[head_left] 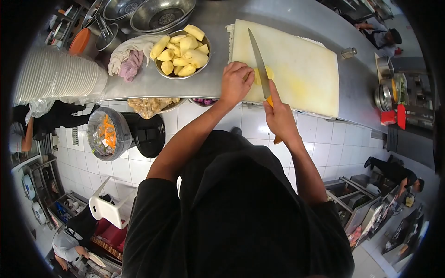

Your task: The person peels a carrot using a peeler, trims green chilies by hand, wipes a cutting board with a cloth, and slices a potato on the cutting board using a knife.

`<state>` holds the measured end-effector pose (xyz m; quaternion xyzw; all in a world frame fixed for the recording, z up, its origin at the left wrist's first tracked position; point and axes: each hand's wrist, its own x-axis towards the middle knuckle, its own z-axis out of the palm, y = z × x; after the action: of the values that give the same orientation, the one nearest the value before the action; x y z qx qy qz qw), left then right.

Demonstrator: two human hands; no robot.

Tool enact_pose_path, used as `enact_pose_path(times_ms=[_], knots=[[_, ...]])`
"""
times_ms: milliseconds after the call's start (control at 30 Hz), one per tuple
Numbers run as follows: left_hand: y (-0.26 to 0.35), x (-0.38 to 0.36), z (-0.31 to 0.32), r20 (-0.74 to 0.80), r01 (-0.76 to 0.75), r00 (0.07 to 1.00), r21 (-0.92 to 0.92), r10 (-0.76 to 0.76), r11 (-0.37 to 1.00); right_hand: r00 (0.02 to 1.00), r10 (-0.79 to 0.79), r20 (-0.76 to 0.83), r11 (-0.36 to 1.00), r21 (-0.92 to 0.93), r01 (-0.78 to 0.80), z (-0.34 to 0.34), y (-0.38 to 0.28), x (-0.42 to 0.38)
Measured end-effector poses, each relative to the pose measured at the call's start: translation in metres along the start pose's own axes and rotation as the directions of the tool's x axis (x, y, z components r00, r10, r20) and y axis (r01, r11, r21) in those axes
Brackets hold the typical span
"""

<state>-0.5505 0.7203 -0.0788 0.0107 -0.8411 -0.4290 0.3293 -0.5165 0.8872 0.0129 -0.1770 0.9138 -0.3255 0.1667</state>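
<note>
My right hand (281,119) is wrapped round the yellow handle of a long kitchen knife (260,58), its blade pointing away from me. Beneath the blade, on the white cutting board (306,60), lies a peeled potato (257,76), partly covered by the knife. My left hand (236,83) is closed, its fingertips curled against the potato's left side; part of the grip is hidden. A wet yellowish patch marks the board right of the blade. Left of the board, a metal bowl (206,59) holds several peeled potatoes (184,51).
Cloths (132,58), steel bowls (162,16) and stacked plastic containers (58,76) stand along the left of the steel counter (199,88). A small shaker (349,53) is right of the board. Below are a lined scrap bin (109,134) and a white chair (109,206). Other people work around the kitchen.
</note>
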Motion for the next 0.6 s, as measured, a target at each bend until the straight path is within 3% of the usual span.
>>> enact_pose_path(times_ms=[600], knots=[[0.0001, 0.0, 0.0005, 0.003, 0.001, 1.0, 0.028, -0.001, 1.0, 1.0, -0.019, 0.021, 1.0, -0.002, 0.019, -0.0032, -0.0077, -0.0033]])
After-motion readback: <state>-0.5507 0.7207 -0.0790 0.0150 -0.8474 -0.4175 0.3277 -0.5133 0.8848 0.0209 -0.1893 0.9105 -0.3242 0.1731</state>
